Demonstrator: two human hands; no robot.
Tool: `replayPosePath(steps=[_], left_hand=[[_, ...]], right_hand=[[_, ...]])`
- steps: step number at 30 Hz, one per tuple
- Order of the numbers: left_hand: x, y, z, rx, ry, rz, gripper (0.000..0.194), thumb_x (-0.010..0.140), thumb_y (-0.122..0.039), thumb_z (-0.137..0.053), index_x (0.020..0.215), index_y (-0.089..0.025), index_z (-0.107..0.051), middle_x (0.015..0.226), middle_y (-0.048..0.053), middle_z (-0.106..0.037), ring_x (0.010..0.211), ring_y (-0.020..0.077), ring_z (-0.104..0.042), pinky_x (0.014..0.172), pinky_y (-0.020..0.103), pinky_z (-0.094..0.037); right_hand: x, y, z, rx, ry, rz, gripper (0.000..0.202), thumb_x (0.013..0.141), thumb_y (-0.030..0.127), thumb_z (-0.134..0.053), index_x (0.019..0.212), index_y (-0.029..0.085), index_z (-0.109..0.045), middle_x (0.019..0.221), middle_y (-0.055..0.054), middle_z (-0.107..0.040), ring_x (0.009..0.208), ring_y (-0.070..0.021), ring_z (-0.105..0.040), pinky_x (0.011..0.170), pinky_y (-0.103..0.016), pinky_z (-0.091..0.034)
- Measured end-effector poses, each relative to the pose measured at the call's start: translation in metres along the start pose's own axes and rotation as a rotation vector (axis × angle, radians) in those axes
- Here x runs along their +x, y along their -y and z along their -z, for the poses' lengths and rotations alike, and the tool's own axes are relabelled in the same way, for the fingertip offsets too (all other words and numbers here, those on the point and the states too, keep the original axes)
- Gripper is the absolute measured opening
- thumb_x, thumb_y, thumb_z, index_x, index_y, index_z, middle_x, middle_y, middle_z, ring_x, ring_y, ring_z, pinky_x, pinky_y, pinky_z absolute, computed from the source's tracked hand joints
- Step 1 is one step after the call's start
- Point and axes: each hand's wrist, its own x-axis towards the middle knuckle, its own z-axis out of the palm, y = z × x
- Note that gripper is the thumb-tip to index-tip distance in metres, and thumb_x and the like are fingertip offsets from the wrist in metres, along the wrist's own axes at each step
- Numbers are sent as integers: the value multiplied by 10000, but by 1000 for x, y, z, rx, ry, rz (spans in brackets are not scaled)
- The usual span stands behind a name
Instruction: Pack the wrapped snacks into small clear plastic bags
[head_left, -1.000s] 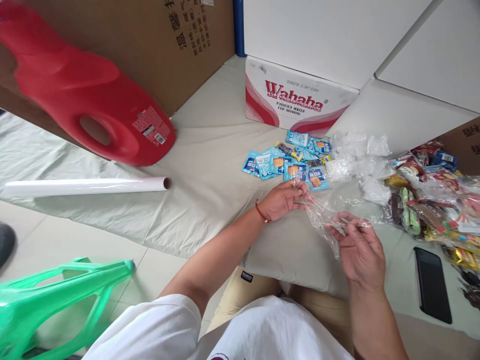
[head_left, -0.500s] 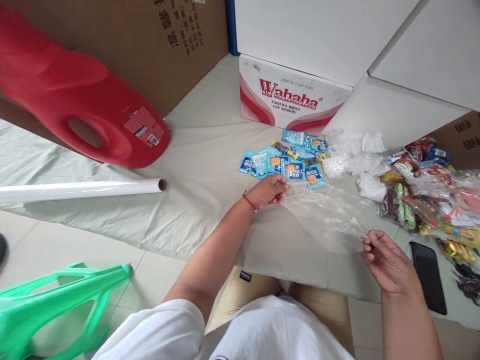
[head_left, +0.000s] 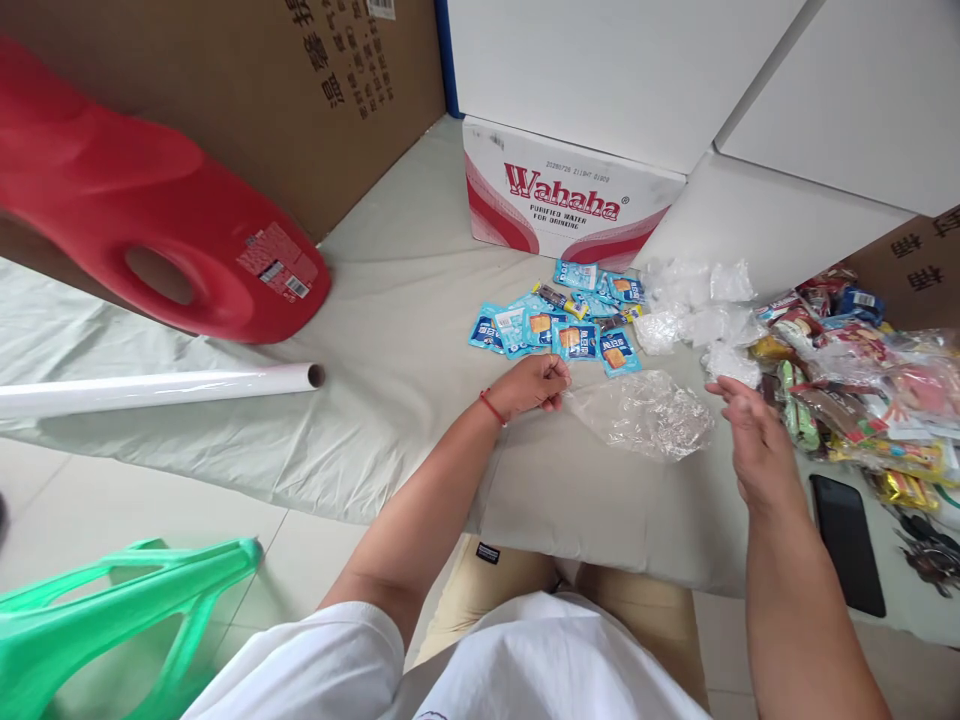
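My left hand (head_left: 531,385) pinches one end of a clear plastic bag (head_left: 645,415), whose far end lies crumpled on the cloth-covered surface. To the right of the bag, my right hand (head_left: 754,435) is raised with fingers stretched out, apart from the bag and holding nothing. Several blue snack packets (head_left: 577,340) lie just beyond my left hand, with small dark-and-yellow wrapped bars (head_left: 559,298) among them. Behind the right hand's fingertips sits a group of crumpled clear plastic wads (head_left: 660,328).
A heap of mixed packaged snacks (head_left: 862,370) lies at the right, near a black phone (head_left: 847,545) and keys (head_left: 930,555). A Wahaha carton (head_left: 566,190) stands at the back. Leftward are a red jug (head_left: 247,270), a white roll (head_left: 165,388) and a green stool (head_left: 150,600).
My right hand has let go of the bag's end and moved up with its fingers opened. The bag's right part has gathered into a crumple, while my left hand keeps its pinch.
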Motion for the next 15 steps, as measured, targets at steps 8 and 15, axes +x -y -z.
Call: replayPosePath(steps=[8, 15], left_hand=[[1, 3, 0, -54, 22, -8, 117, 841, -63, -622, 817, -162, -565, 630, -47, -618, 546, 98, -674, 501, 165, -492], [1, 2, 0, -178, -41, 38, 130, 881, -81, -627, 851, -170, -537, 626, -44, -624, 565, 117, -698, 527, 177, -524]], right_hand=[[26, 56, -29, -62, 485, 205, 437, 844, 658, -714, 855, 220, -726, 891, -36, -736, 881, -216, -660, 850, -372, -521], [-72, 77, -15, -176, 366, 905, 187, 913, 102, -656, 1050, 224, -687, 1051, -84, -701, 1019, -233, -639, 880, -400, -551]])
